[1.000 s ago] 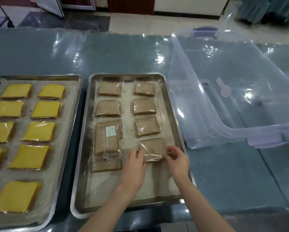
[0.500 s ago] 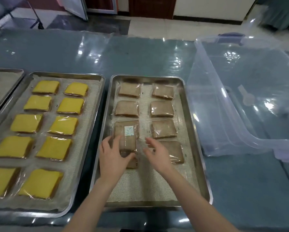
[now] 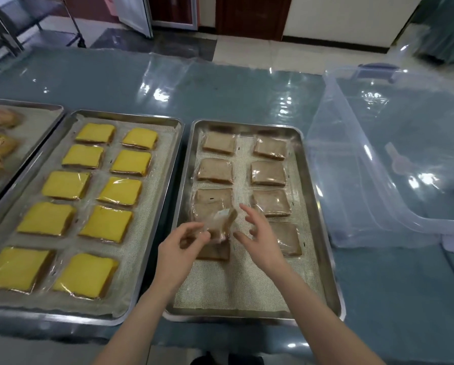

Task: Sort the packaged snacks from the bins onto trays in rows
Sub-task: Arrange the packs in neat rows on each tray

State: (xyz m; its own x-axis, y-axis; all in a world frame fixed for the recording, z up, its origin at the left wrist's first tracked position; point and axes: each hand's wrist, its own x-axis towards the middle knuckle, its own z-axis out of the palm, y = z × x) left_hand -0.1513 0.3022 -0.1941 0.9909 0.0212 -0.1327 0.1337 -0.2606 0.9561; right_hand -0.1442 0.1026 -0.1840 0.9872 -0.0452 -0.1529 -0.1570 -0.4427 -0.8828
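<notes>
The left hand (image 3: 181, 248) pinches a clear-wrapped brown square snack packet (image 3: 220, 222) between thumb and fingertips, holding it tilted just above the left column of the silver metal tray (image 3: 247, 285) with its beige mesh liner, about midway along the tray's left edge. The right hand (image 3: 262, 241) hovers just beside the packet, fingers spread wide and gripping nothing. Four more brown packets (image 3: 270, 204) line the tray's right edge, next to a clear plastic bin (image 3: 352, 206).

We see a shiny metal tray (image 3: 311, 206) with a rough woven liner (image 3: 241, 280). The snack packages (image 3: 269, 173) are in glossy clear film, and the bin (image 3: 352, 180) is clear smooth plastic.
</notes>
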